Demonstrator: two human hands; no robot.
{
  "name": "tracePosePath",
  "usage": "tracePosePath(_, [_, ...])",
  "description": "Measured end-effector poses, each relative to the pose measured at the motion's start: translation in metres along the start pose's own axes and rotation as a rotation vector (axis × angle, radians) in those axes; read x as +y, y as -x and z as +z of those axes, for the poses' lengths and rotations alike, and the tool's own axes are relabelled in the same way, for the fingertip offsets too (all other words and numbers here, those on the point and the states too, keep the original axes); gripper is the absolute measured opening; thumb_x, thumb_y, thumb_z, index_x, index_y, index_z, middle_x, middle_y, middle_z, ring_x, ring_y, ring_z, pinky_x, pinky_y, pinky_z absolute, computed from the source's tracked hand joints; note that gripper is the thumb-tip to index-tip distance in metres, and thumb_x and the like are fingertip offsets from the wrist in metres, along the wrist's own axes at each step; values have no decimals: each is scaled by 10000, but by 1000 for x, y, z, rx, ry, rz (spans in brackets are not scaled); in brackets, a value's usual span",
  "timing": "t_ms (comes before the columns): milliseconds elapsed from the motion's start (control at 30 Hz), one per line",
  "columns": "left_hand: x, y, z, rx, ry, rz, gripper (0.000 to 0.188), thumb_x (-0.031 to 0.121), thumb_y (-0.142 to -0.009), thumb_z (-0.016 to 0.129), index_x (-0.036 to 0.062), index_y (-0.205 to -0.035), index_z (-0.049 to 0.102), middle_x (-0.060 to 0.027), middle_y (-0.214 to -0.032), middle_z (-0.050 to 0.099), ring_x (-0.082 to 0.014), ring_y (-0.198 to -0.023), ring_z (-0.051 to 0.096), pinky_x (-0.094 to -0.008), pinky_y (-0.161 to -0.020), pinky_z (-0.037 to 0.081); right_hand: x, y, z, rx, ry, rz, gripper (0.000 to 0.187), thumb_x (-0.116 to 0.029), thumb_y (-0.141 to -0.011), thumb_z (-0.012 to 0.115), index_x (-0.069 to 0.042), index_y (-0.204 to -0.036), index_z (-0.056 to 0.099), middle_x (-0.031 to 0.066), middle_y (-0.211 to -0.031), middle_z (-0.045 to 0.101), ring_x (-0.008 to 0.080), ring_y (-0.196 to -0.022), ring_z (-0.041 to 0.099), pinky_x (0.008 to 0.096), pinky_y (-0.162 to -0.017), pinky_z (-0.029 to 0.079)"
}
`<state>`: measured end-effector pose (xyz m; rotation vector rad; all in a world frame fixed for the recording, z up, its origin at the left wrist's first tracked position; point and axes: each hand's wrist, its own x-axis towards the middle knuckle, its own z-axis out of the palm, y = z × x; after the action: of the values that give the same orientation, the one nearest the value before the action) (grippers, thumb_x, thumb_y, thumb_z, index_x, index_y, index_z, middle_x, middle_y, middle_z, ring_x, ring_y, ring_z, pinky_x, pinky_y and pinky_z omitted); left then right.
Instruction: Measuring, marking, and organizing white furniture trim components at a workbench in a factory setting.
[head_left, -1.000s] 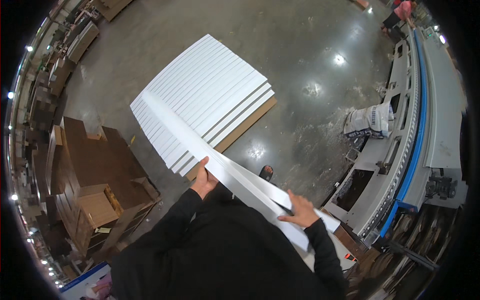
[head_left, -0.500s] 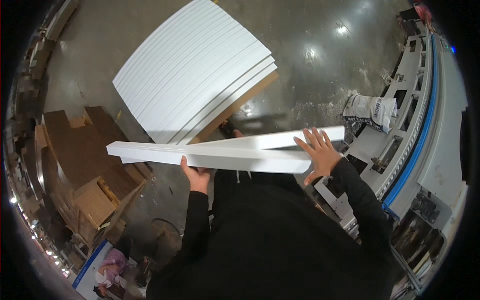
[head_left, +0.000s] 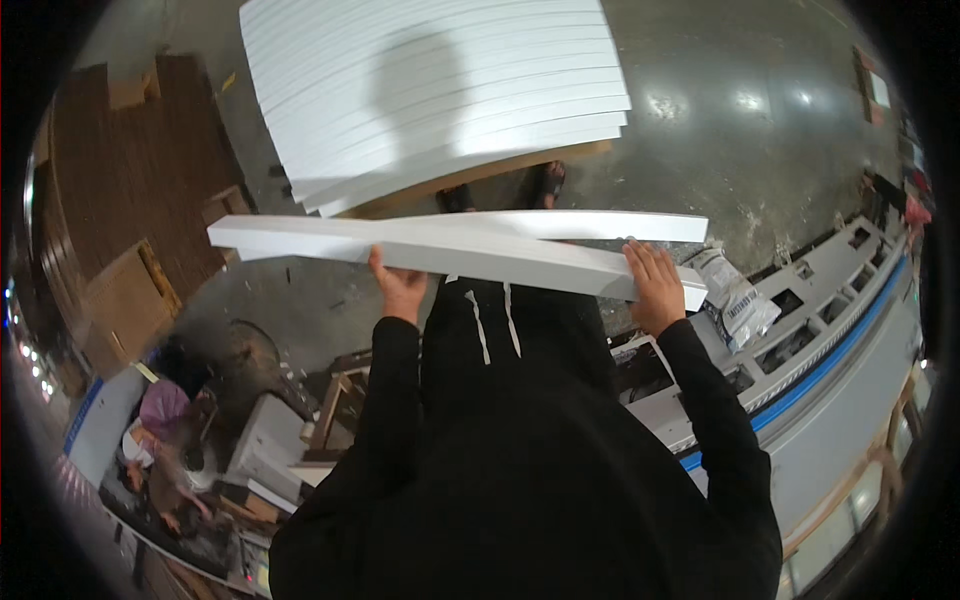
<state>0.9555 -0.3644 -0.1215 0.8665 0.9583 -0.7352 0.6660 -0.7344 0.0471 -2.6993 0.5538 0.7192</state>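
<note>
Two long white boards are held crosswise in front of my body, crossing toward their left part and spreading apart to the right. My left hand [head_left: 402,292] grips them from below near the crossing, thumb up against the near face and fingers mostly hidden beneath. Over the right part of the nearer white board [head_left: 500,258], the fingers of my right hand [head_left: 655,288] are wrapped; its thumb is out of sight. The farther white board [head_left: 610,225] extends past my right hand without touching it. Beyond them lies a broad stack of white boards [head_left: 530,70], with my shadow across it.
A brown support [head_left: 565,162] shows under the stack's near edge. To the right are a white bag [head_left: 735,300] and a long machine with a blue strip [head_left: 790,400]. Brown panels [head_left: 140,180] and cardboard [head_left: 125,305] stand left. Another person [head_left: 165,415] is at lower left.
My right hand has gone from spread fingers against the boards' right ends to a grip on the nearer board. The view has turned, so the stack appears higher and rotated.
</note>
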Motion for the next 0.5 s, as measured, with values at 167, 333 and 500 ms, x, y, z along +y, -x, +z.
tracePosePath(167, [-70, -70, 17, 206, 116, -42, 799, 648, -847, 706, 117, -1428, 571, -109, -1380, 629, -340, -1303, 552, -521, -1118, 429, 84, -80, 60, -134, -100, -60, 828, -4, -697, 810, -99, -1469, 525, 125, -1478, 608, 342, -1363, 575, 481, -1194, 429])
tracePosePath(333, [-136, -145, 23, 106, 166, 17, 744, 638, -806, 770, 144, -1338, 609, -56, -1277, 639, -294, -1277, 555, -491, -1059, 456, 156, -154, 117, -75, 13, -129, 893, 93, -631, 818, -109, -1454, 535, 120, -1451, 629, 356, -1337, 596, 471, -1148, 469])
tracePosePath(500, [-195, -199, 18, 92, 251, 28, 904, 626, -672, 877, 133, -1366, 571, -57, -1306, 590, -294, -1238, 556, -485, -1065, 468, 217, -206, 171, -87, 47, -147, 976, 77, -613, 854, -140, -1503, 518, 126, -1449, 630, 357, -1319, 601, 465, -1141, 467])
